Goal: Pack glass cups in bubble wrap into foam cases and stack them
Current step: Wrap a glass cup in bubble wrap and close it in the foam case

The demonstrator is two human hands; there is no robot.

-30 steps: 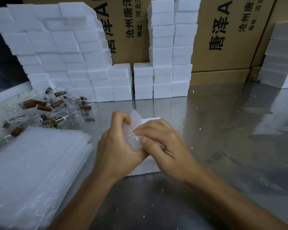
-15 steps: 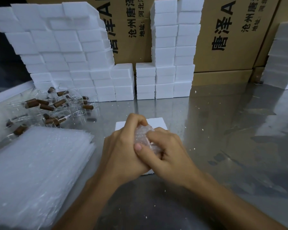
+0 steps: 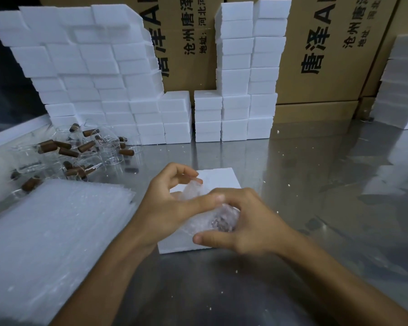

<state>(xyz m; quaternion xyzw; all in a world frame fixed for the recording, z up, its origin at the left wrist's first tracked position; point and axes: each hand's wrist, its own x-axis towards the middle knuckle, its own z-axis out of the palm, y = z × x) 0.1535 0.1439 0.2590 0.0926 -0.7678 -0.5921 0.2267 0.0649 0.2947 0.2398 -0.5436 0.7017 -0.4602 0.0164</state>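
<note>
Printed cardboard boxes [image 3: 327, 55] behind steel table [image 3: 316, 184]

Single head-worn view, facing forward and down, close over steel table [image 3: 316, 208], edges perhaps wide-angle distorted

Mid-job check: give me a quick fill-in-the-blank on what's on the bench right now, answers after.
1. Both hands hold a cup wrapped in ____ wrap.
2. The right hand and left hand work directly above a white ____ case lying on the metal table.
3. The unwrapped glass cups by the stacked cases have ____-coloured handles.
4. The pile of spare wrap sheets lies on the person's ____ side.

Missing words: bubble; foam; brown; left
</note>
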